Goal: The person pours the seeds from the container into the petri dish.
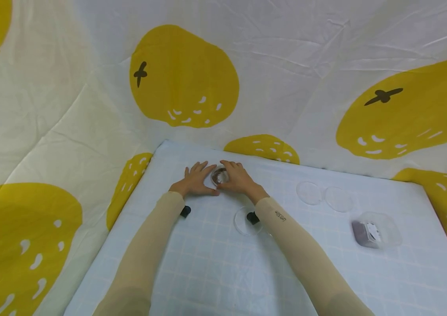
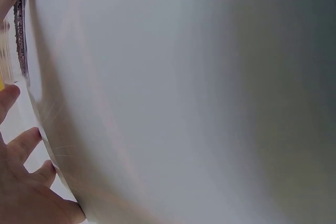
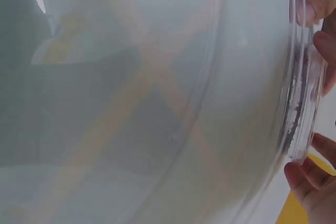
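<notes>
A clear round petri dish (image 1: 217,177) with dark, grainy stuff and whitish patches in it stands on the cloth near the far left of the table. My right hand (image 1: 239,177) holds it by the rim from the right, thumb on the near side and fingers on the far side. In the right wrist view the dish's side wall (image 3: 303,114) shows between thumb and fingertips. On the other side my left hand (image 1: 197,180) lies with spread fingers, forefinger and thumb tips right at the rim. The left wrist view shows only a sliver of the dish (image 2: 20,35).
Two clear round dishes (image 1: 309,193) (image 1: 339,199) lie side by side to the right. Another clear dish (image 1: 242,229) sits near the right forearm. A clear plastic tub (image 1: 392,230) holding something dark and white stands further right. Patterned cloth walls (image 1: 278,87) rise behind and at left.
</notes>
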Demonstrator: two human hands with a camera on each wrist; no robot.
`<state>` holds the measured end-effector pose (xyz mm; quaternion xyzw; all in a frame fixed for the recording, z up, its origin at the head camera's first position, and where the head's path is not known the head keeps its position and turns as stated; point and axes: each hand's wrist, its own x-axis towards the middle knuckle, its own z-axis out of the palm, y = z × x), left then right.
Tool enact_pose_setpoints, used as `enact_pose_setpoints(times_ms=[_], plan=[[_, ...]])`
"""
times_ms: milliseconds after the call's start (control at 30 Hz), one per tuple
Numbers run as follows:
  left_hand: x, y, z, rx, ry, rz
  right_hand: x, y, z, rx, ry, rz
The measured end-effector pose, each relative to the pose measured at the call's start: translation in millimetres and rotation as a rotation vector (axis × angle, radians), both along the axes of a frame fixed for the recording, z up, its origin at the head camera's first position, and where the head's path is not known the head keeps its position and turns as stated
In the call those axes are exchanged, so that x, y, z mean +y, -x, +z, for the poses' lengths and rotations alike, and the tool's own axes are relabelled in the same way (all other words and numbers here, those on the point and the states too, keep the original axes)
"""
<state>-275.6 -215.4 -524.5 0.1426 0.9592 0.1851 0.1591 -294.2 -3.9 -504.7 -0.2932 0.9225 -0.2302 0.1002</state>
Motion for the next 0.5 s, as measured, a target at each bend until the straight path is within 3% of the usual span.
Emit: enact_pose_setpoints(times_ms=[500], plan=[[0.3,-2.7,11.1,-0.018,-0.013,0.007,6,-1.6,2.1,-0.043,-0.007,-0.042]])
